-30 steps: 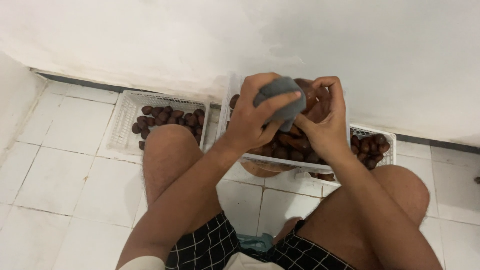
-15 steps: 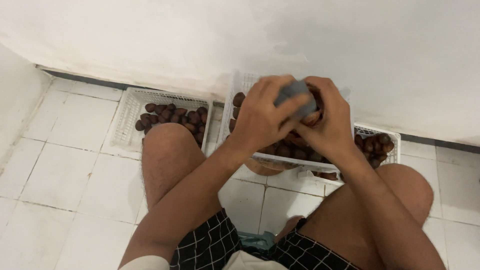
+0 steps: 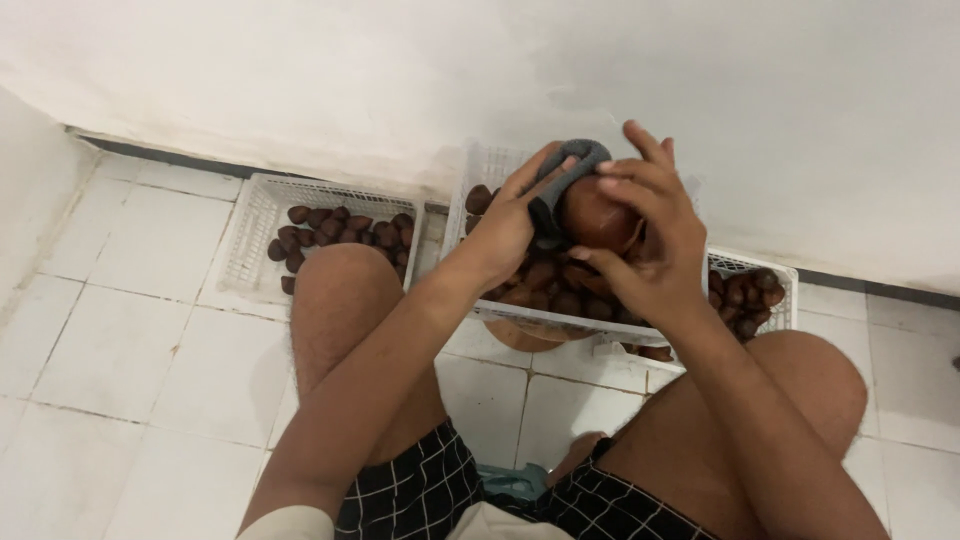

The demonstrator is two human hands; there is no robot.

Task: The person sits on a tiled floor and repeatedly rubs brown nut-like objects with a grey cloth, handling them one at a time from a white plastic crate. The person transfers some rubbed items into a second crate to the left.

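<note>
I'm seeing a white plastic crate (image 3: 262, 215) sitting far left on the tiled floor (image 3: 130, 340), holding brown scaly fruits (image 3: 340, 230). Left hand (image 3: 510, 225) is gripping a grey cloth (image 3: 565, 170), pressing it on a single brown fruit (image 3: 597, 215). Right hand (image 3: 650, 235) is cupping that fruit, fingers wrapped round it, above the middle crate (image 3: 480, 170). Third crate (image 3: 775, 290) is sitting far right, against the wall.
</note>
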